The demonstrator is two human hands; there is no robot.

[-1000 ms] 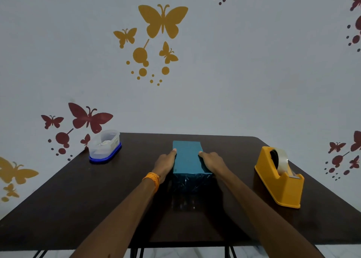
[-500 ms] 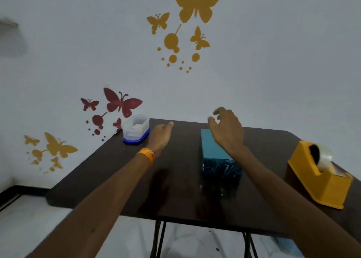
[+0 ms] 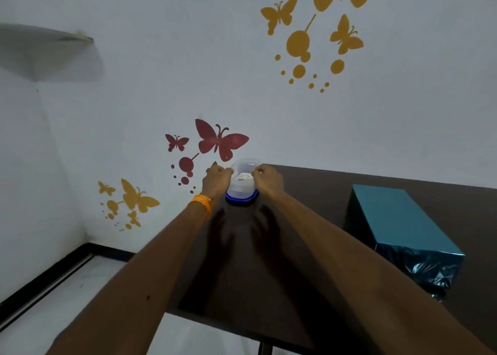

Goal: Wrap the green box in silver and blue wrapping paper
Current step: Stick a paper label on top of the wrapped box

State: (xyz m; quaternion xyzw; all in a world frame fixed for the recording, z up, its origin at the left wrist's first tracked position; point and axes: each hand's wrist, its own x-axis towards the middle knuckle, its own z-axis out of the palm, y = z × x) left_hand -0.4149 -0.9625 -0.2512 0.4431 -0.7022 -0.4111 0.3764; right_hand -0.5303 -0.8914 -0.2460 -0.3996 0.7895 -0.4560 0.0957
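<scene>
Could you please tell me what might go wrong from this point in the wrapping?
1. The clear container stands at the far left edge of the table; the left hand and right hand gripping it could knock it off.
2. The box lies unheld, and the paper at its near end looks crumpled and loose, so it may unfold.

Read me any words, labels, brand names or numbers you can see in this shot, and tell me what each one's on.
There is no readable text anywhere in this view.
On the clear container with the blue base: something white inside, no lettering legible.
On the wrapped box: plain teal top, crinkled shiny end, no print.
On the wall decals: butterflies and dots only, no letters.
On the orange wristband: no marking visible.
</scene>
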